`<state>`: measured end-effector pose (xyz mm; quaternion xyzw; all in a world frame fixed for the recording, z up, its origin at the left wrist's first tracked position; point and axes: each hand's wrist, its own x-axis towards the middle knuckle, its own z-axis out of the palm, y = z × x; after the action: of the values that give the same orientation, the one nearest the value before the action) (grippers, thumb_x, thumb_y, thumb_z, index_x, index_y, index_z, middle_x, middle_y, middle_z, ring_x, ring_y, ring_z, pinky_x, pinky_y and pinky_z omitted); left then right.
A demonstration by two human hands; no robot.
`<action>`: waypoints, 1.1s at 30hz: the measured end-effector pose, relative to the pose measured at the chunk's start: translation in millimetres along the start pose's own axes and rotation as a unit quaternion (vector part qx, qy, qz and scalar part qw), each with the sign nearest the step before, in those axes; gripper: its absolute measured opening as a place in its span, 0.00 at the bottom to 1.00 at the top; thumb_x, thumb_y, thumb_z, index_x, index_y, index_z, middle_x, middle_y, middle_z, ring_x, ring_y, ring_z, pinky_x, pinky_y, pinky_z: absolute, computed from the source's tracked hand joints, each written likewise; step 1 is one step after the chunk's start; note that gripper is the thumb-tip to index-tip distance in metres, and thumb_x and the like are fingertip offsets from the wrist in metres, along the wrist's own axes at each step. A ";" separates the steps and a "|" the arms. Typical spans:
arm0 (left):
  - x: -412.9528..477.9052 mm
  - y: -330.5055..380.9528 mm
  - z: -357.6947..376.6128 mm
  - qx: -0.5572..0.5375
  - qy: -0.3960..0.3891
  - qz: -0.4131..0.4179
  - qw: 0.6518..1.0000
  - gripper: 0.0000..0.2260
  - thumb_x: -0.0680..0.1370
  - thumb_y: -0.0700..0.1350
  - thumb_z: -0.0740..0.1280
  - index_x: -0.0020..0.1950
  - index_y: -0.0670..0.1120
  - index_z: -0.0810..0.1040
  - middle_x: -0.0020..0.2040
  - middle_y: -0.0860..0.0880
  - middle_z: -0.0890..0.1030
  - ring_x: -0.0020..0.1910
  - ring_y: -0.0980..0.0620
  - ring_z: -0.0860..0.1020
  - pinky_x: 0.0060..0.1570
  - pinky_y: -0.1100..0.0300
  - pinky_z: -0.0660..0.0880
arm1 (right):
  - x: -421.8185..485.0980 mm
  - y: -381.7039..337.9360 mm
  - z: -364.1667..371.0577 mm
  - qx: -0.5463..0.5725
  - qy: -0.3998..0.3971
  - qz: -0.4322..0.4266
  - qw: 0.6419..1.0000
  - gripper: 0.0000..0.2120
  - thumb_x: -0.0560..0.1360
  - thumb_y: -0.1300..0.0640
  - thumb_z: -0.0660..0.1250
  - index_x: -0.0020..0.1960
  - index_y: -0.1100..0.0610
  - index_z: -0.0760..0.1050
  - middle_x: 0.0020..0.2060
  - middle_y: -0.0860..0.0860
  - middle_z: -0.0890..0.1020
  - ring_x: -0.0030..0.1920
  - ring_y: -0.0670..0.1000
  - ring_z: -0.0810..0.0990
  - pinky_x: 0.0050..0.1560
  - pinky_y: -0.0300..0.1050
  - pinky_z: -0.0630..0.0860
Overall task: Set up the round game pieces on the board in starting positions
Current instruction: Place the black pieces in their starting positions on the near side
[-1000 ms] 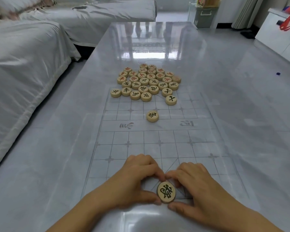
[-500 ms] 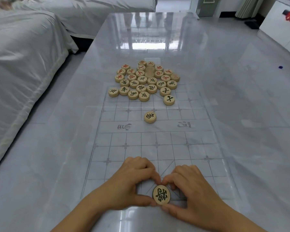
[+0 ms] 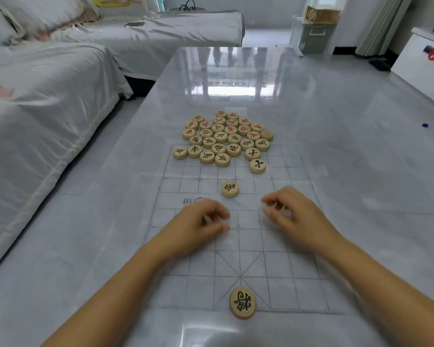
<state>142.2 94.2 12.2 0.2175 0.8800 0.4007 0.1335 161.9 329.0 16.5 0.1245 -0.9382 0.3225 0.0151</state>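
Only container: green lidded bin (image 3: 313,38) on the floor past the table's far end, with a yellow box (image 3: 322,14) on top. The bin's contents can't be seen.

The board (image 3: 281,266), a clear gridded sheet, lies flat on the glossy grey table (image 3: 85,284). One black-marked piece (image 3: 242,302) lies face up on the board's nearest line, at the foot of the diagonal-crossed box, and nothing touches it. A lone piece (image 3: 230,189) sits past mid-board, just beyond both hands. The main pile (image 3: 226,139) of red- and black-marked discs is packed tight across the board's far edge, near rows on the grid and far rows on bare table. Two loose pieces (image 3: 257,166) trail off its right corner.

The left hand (image 3: 198,221) and right hand (image 3: 293,214) are over mid-board, apart, with fingers loosely curled and nothing gripped. Both are motion-blurred, so whether the fingertips touch the sheet can't be told.

Room: bare grid lies between the hands and the near piece, and wide bare table lies on both sides of the board. A covered sofa (image 3: 35,108) runs along the table's left edge. On the right are open floor and a white cabinet (image 3: 424,66).
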 end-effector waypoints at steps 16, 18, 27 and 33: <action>64.7 -11.5 3.2 0.099 0.074 -0.071 0.990 0.18 0.74 0.50 0.69 0.63 0.51 0.74 0.57 0.48 0.70 0.58 0.48 0.69 0.62 0.53 0.69 | 102.9 37.3 11.3 -0.102 0.107 0.102 0.984 0.17 0.75 0.54 0.63 0.63 0.56 0.70 0.58 0.58 0.71 0.59 0.57 0.70 0.55 0.49 0.70; 58.5 -12.7 0.9 0.095 0.064 -0.058 0.992 0.18 0.75 0.48 0.68 0.64 0.51 0.73 0.58 0.48 0.70 0.58 0.50 0.69 0.61 0.55 0.69 | 100.8 40.4 13.8 -0.097 0.086 0.099 0.987 0.20 0.75 0.53 0.64 0.65 0.55 0.69 0.59 0.57 0.71 0.60 0.57 0.69 0.58 0.50 0.69; 58.6 -15.9 -3.0 0.040 0.059 -0.056 0.996 0.20 0.72 0.46 0.72 0.62 0.48 0.71 0.55 0.51 0.71 0.52 0.54 0.71 0.51 0.65 0.70 | 85.2 42.8 20.6 -0.116 0.081 0.049 0.989 0.17 0.75 0.52 0.63 0.63 0.55 0.71 0.58 0.54 0.73 0.58 0.54 0.70 0.58 0.47 0.67; 95.5 -22.3 -9.5 0.129 0.209 -0.082 0.966 0.15 0.77 0.45 0.64 0.62 0.44 0.74 0.62 0.44 0.73 0.62 0.46 0.69 0.61 0.53 0.69 | 90.0 37.4 20.6 -0.069 0.095 0.066 0.991 0.16 0.74 0.49 0.66 0.58 0.56 0.71 0.55 0.53 0.75 0.55 0.52 0.71 0.57 0.49 0.70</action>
<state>49.1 121.8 -4.4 0.0713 0.9474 0.3081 -0.0498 66.7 324.7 -12.5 0.0303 -0.9586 0.2681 0.0913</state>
